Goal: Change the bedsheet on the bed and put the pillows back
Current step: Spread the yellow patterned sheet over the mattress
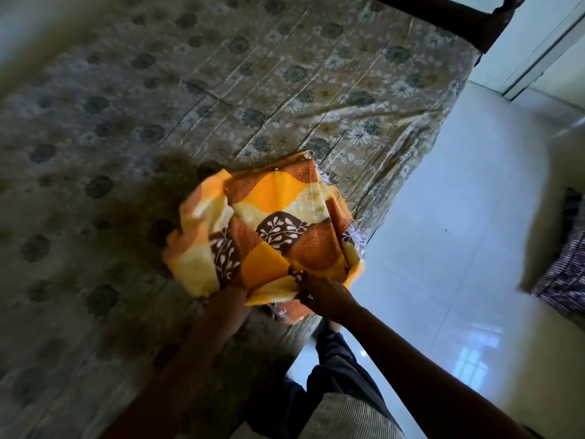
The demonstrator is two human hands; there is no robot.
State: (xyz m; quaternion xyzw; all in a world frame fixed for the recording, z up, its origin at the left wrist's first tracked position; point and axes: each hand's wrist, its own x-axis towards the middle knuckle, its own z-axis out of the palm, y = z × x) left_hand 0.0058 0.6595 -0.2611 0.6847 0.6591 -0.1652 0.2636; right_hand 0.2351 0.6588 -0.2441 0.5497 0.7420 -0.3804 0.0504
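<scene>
Your left hand (232, 299) is mostly tucked under the folded orange sheet (266, 236), so you cannot see its fingers or how they grip. The left side of the bed (95, 137) is smeared by blur, and its flower print melts into dark blotches there. The bed runs off the left and top edges. Only a corner of the dark wooden bed frame (493, 23) shows at the top. At the right edge, a purple striped cloth (566, 274) is cut off and soft, too unclear for you to tell what it is.
</scene>
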